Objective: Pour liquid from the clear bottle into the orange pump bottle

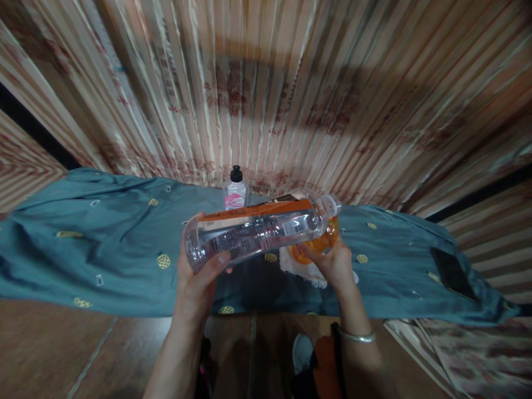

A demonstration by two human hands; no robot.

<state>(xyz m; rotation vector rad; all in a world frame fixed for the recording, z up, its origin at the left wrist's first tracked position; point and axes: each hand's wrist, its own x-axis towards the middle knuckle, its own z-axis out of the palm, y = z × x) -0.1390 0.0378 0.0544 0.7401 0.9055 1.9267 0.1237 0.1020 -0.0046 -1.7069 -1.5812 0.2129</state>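
Clear plastic bottle (257, 233) nearest to you, held up in front of the bench and lying almost sideways: base to your left, neck to your right. Orange label band along its upper side, barcode panel (295, 226) near the shoulder. Contents, if any: cannot tell through the printing and glare

Your left hand (197, 277) is wrapped round the base end, thumb across the near side. Your right hand (336, 265) appears to grasp an orange translucent container (313, 246), thumb on its near face, other fingers mostly hidden. Bottle neck overlaps the container in view; contact between them, cannot tell. Silvery bangle (357, 337) on your right wrist

State of the work, as judged: both pieces are in hand, bottle tipped over, neither set down. No flow visible at the neck, so how much is finished and how much remains cannot be settled from this angle

Around you: frayed white cloth (305, 273) below the container; small squeeze bottle with black cap and pink label (235, 194) upright behind the big one, near the curtain (266, 100); black phone-like slab (453, 271) well off to the right, flat on the teal patterned bench cover (124, 244)
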